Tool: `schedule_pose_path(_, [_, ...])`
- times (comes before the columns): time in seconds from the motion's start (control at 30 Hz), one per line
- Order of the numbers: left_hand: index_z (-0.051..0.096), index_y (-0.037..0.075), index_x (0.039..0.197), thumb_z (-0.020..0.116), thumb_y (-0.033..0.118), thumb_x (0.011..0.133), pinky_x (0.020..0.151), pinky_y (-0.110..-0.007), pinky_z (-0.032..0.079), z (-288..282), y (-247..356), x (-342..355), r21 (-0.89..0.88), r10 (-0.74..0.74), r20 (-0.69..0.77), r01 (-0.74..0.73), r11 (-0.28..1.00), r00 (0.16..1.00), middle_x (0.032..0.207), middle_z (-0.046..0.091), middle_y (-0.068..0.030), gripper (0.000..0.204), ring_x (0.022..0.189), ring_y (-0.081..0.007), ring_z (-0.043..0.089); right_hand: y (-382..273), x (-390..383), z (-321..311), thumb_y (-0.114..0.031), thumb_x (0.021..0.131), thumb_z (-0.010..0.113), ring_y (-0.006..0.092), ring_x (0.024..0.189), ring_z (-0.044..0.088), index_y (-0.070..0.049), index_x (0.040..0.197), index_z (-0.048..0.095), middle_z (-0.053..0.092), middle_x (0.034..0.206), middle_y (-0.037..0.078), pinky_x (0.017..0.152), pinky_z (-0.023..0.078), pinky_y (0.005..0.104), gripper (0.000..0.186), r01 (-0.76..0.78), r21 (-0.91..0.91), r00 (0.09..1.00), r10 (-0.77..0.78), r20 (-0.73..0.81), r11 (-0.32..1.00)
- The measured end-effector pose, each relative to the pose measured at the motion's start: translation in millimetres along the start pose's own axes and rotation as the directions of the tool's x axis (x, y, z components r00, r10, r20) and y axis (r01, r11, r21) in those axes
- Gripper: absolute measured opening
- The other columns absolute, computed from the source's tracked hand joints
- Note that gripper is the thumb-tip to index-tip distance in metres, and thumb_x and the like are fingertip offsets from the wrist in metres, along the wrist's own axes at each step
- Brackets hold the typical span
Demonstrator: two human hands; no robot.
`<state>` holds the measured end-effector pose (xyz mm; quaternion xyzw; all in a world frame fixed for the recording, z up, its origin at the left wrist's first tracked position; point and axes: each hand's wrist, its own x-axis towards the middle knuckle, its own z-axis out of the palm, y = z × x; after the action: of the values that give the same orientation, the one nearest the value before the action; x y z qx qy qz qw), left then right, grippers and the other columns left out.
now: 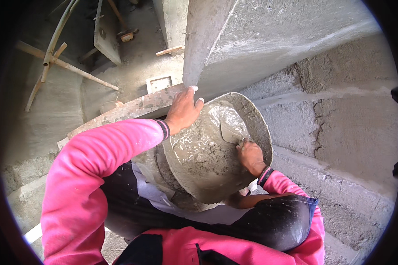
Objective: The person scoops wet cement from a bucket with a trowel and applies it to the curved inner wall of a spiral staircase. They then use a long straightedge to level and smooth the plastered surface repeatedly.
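In front of me a wide mortar-coated tub (266, 128) holds wet grey mortar (203, 150), its surface shiny in places. My right hand (250, 155) is closed round the handle of a trowel (233, 128), whose mortar-smeared blade lies in the tub's far right part. Its handle is mostly hidden by the fingers. At the tub's far left rim, my left hand (184, 110) reaches forward with thumb and forefinger apart and white coverings on the fingertips. It rests by the foot of a concrete wall corner (198, 66) and a speckled plank (132, 106), with nothing seen in it.
Rough plastered steps and wall (349, 128) rise on the right. Crossed bamboo poles (53, 59) stand at the far left. On the lower floor lie a pale square frame (159, 84), a leaning board (106, 39) and a wood strip (169, 51). My bent legs sit close behind the tub.
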<state>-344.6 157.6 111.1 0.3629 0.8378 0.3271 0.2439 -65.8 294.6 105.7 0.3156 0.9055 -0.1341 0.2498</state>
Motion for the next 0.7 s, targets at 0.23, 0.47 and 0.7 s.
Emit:
schedule_pose_path(0.23, [0.044,-0.008,0.135,0.053,0.031,0.098,0.114,-0.048,0.033,8,-6,-2,0.037,-0.055,-0.033,0.056,0.998,0.998,0.133,0.053,-0.0298,0.054,0.130,-0.0423,0.048,4,-33,-39,-0.025,0.096,0.056,0.0404,0.083,0.068,0.003,0.112,0.057,0.066,0.097,0.023,0.071,0.056,0.0479,0.032,0.171,-0.049,0.964,-0.177,-0.200,0.984])
schedule_pose_path(0.47, [0.047,-0.004,0.135,0.054,0.034,0.098,0.112,-0.044,0.036,12,-21,2,0.029,0.005,-0.025,-0.004,1.000,1.000,0.132,0.055,-0.0280,0.054,0.127,-0.0403,0.051,49,-68,-113,-0.025,0.090,0.068,0.0414,0.079,0.067,-0.003,0.110,0.060,0.066,0.095,0.021,0.068,0.055,0.0486,0.031,0.254,0.200,0.907,-0.161,-0.390,0.946])
schedule_pose_path(0.7, [0.046,-0.003,0.136,0.056,0.022,0.095,0.109,-0.042,0.038,10,-16,0,0.104,0.005,-0.105,0.006,0.995,0.994,0.132,0.055,-0.0260,0.049,0.126,-0.0400,0.051,141,-69,-183,-0.021,0.086,0.074,0.0390,0.079,0.069,-0.002,0.110,0.067,0.069,0.094,0.019,0.068,0.056,0.0444,0.032,0.168,0.064,0.877,-0.120,-0.466,0.984])
